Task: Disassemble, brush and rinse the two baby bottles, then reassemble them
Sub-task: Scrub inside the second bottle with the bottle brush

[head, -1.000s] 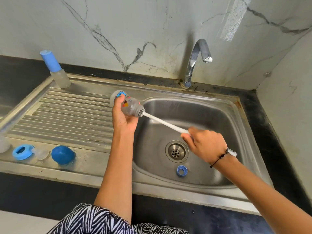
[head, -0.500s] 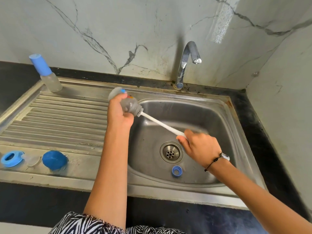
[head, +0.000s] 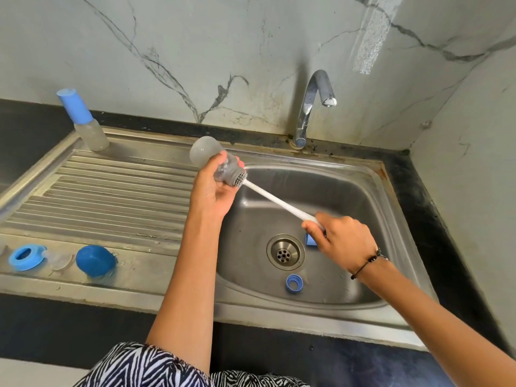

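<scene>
My left hand grips a clear baby bottle on its side above the left rim of the sink, mouth toward the basin. A white bottle brush is pushed into the mouth, its bristles inside. My right hand holds the brush handle over the drain. A second bottle with a blue cap stands upright at the back left of the drainboard. A blue collar ring, a clear nipple and a blue dome cap lie at the front left. Another blue ring lies in the basin.
The chrome tap curves over the back of the sink, with no water running. A ribbed steel drainboard fills the left side. Marble wall behind and at right; black counter edge in front.
The bottle has turned in my left hand: its printed label no longer shows and its base now faces up. My right hand has shifted slightly along the brush handle.
</scene>
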Action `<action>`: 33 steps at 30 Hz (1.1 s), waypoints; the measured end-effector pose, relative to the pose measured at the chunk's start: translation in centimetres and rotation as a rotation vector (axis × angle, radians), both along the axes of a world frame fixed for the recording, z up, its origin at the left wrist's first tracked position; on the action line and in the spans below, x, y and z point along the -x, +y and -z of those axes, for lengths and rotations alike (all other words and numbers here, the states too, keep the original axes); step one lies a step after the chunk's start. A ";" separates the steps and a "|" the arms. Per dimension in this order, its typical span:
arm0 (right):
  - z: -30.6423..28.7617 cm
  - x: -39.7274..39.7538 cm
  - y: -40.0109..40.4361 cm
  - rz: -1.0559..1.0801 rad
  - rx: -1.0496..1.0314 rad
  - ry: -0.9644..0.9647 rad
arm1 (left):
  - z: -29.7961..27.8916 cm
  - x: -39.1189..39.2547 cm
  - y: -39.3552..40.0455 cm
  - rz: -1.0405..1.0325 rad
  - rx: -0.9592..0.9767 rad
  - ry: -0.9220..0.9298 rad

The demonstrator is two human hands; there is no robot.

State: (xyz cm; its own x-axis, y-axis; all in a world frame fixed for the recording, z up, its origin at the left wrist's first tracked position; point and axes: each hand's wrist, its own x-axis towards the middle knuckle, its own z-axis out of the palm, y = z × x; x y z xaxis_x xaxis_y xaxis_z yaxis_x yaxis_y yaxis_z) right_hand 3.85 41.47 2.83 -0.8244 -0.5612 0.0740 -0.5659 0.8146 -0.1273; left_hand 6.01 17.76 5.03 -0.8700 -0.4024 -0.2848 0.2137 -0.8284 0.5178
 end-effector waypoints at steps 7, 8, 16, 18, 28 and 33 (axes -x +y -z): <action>-0.4 0.5 0.8 0.009 0.047 0.061 | 0.6 -0.4 -0.7 0.147 0.119 0.146; -0.2 0.6 0.9 -0.021 0.043 0.102 | 0.4 -0.3 -0.3 0.117 0.136 0.082; 0.0 0.0 0.9 0.015 -0.004 0.082 | 1.1 -0.1 -0.1 0.121 0.020 0.082; -0.1 0.1 1.0 0.024 0.016 0.043 | 1.5 -0.2 -0.5 0.216 0.065 0.205; 0.4 1.1 0.6 -0.050 -0.083 0.172 | 1.8 0.7 0.6 -0.076 0.077 -0.140; -0.2 1.4 0.4 -0.020 0.002 0.071 | 1.8 -0.4 -0.8 0.054 0.048 0.125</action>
